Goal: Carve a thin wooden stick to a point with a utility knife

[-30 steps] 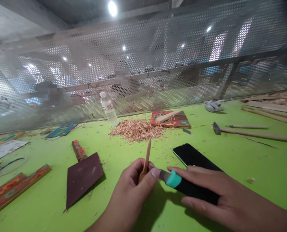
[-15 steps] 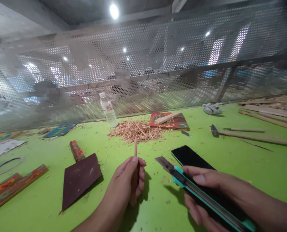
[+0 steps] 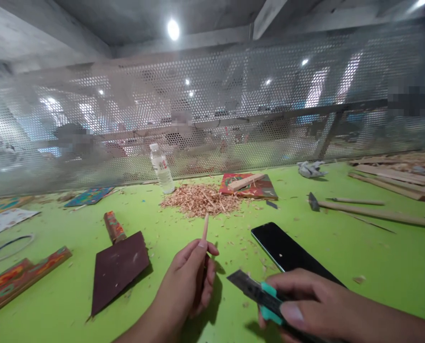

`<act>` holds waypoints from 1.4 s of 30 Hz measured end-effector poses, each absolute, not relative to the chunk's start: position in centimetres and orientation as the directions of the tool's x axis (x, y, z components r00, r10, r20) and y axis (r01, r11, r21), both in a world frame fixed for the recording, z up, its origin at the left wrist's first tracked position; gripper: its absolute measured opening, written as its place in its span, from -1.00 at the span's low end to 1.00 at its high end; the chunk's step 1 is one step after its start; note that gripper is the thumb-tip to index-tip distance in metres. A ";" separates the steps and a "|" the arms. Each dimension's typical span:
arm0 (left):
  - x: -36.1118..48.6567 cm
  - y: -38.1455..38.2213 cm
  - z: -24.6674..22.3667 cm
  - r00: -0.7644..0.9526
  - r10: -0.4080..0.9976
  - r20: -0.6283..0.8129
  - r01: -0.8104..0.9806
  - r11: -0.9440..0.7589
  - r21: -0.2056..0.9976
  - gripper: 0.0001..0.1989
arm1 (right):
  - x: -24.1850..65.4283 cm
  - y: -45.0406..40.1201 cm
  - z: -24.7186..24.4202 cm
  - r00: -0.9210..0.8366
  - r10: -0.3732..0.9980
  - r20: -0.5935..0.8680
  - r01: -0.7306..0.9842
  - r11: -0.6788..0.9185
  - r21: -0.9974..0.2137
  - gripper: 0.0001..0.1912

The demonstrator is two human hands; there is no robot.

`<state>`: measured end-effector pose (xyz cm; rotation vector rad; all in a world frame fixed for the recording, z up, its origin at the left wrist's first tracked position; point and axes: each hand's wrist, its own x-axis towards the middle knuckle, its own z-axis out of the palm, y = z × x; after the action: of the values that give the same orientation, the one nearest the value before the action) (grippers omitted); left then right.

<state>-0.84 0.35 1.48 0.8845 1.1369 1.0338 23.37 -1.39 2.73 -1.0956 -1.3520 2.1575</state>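
Observation:
My left hand (image 3: 193, 278) is closed round a thin wooden stick (image 3: 206, 227), whose narrow end points away from me, past the thumb. In my right hand (image 3: 305, 305) is a black and teal utility knife (image 3: 266, 296) with its blade out, aimed left toward the stick but apart from it. Beyond that hand lies a black phone (image 3: 294, 250) on the green table (image 3: 184, 224). A heap of wood shavings (image 3: 198, 197) sits ahead of the stick's tip. Dark brown sandpaper (image 3: 121, 271) lies to the left of my left hand.
A water bottle (image 3: 161, 169) stands behind the shavings, beside a painted board (image 3: 266, 187) bearing a wood strip. At right are a hammer (image 3: 369, 212) and wood pieces (image 3: 394, 175). Painted blocks (image 3: 23, 278) lie at left. A perforated metal screen (image 3: 212, 119) borders the far side.
My right hand has drawn the knife lower and turned it, thumb now over the handle, uncovering more of the phone. My left hand still holds the stick. The view has tilted slightly up.

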 end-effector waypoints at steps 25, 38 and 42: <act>-1.1 0.2 2.0 0.121 0.972 -0.203 -0.132 0.218 0.967 -0.71 | 30.5 21.2 7.4 0.292 0.956 0.041 0.552 -0.133 -0.823 -0.61; -1.3 0.4 1.8 0.154 0.982 -0.106 -0.262 0.144 0.954 -0.64 | 31.6 24.7 2.5 0.475 0.877 0.073 0.660 -0.300 -0.689 -0.58; -1.4 0.0 1.9 0.250 0.964 -0.086 -0.261 0.153 0.953 -0.47 | 31.9 25.2 2.4 0.450 0.890 0.071 0.689 -0.295 -0.662 -0.59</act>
<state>-1.35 -0.04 1.90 1.0206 0.8894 1.0692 31.91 25.16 2.38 -2.0748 -1.3147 0.4139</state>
